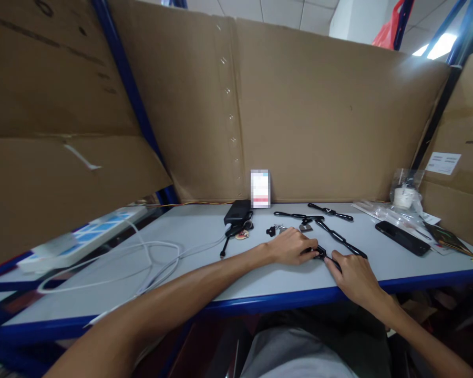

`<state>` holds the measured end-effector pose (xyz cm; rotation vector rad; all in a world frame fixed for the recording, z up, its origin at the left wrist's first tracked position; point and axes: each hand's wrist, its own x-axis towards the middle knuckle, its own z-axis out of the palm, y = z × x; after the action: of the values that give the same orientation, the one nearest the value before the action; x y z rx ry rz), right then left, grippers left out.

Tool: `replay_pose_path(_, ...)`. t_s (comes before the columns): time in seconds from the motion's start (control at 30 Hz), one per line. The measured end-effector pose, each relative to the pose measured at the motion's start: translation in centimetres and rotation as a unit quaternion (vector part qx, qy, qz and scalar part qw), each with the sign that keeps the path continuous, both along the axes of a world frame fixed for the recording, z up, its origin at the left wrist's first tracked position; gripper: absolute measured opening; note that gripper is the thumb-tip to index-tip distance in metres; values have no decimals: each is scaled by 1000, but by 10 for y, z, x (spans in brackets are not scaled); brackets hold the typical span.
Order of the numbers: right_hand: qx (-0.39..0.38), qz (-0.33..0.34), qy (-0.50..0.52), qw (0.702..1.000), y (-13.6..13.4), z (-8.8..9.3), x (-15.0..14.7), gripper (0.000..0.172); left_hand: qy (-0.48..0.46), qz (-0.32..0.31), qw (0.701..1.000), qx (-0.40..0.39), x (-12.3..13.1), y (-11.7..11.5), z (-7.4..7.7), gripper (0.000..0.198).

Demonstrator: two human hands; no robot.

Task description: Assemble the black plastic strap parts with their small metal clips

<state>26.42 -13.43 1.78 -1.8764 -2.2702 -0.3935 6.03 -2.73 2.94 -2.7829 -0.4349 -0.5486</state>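
Near the front of the grey tabletop, both hands hold one black spokeshave [320,252] by its two ends. My left hand [294,247] is closed around the left handle, and my right hand [352,273] grips the right one. Fingers hide most of both handles. Behind them lie more black spokeshaves: one at the back [330,211], one to its left [298,216], and one slanting toward the right [341,239]. A flat metal blade [306,228] rests just beyond my left hand. Beside it are a small black cap piece [270,231] and some tiny silvery parts [279,229].
A black box-shaped device [237,212] with white cables [177,257] sits left of the hands. A power strip [86,239] is farther left. A phone [402,238] and plastic bags [386,214] lie on the right. Cardboard walls [319,115] enclose the back and sides.
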Motion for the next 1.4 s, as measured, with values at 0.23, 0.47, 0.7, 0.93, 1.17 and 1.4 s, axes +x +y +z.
replay_pose_path(0.23,-3,-2,8,1000,0,0,0,33,-17,-31,999,-7,-2,-4,0,39)
replay_pose_path(0.47,-8,-3,4,1000,1,0,0,33,-6,-37,999,6,0,-4,1,31)
replay_pose_path(0.7,-2,-5,5,1000,0,-1,-1,32,-19,-44,999,22,-4,0,0,44)
replay_pose_path(0.93,-3,2,7,1000,0,0,0,33,-30,-49,998,38,-1,-1,-1,41)
replay_pose_path(1.17,-3,0,7,1000,-1,0,0,32,-34,-67,997,27,-6,3,-1,46)
replay_pose_path(1.4,-9,-4,12,1000,0,1,-1,31,-61,-87,994,2,-4,0,-1,47)
